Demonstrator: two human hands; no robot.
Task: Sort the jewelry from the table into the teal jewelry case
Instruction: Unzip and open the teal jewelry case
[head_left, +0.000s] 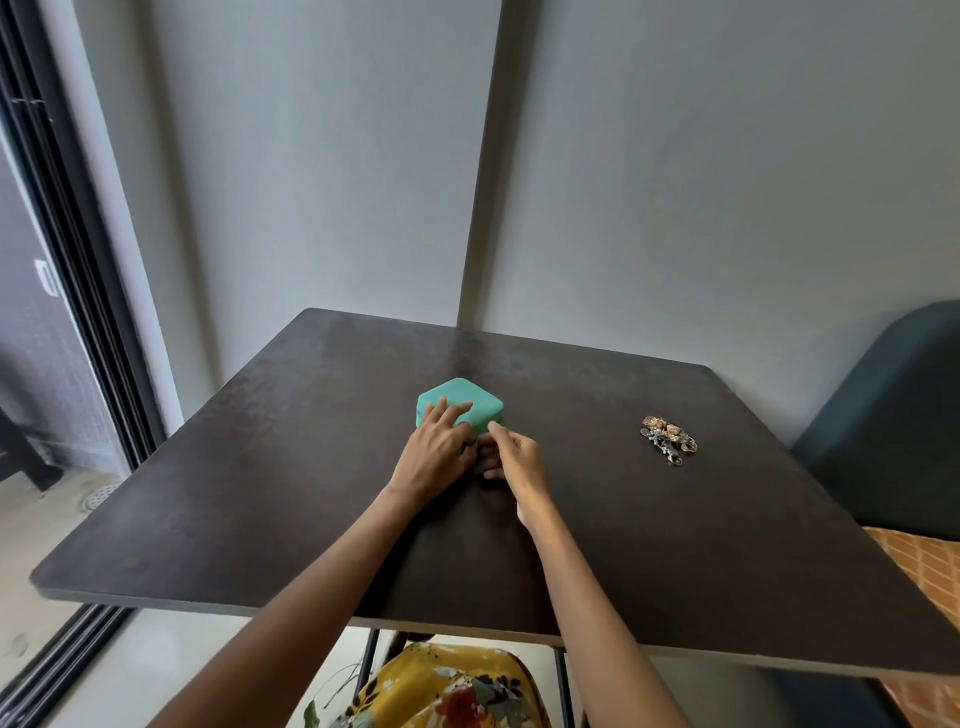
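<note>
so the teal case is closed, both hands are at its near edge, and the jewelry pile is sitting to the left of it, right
Not quite. The jewelry pile lies to the right of the teal case, not the left, as the head view shows. The rest holds: the case is closed, with the left hand and right hand at its near edge.

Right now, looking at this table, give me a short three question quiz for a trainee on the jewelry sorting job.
1. True or false: the teal jewelry case is open.
2. Multiple choice: the jewelry pile lies A) inside the case, B) on the table to the right of the case, C) in the right hand.
3. Short answer: which hand rests on top of the case?

Key:
1. False; its lid looks closed.
2. B; it lies apart from the case and both hands.
3. The left hand; the right hand's fingers work at the case's near corner.
</note>
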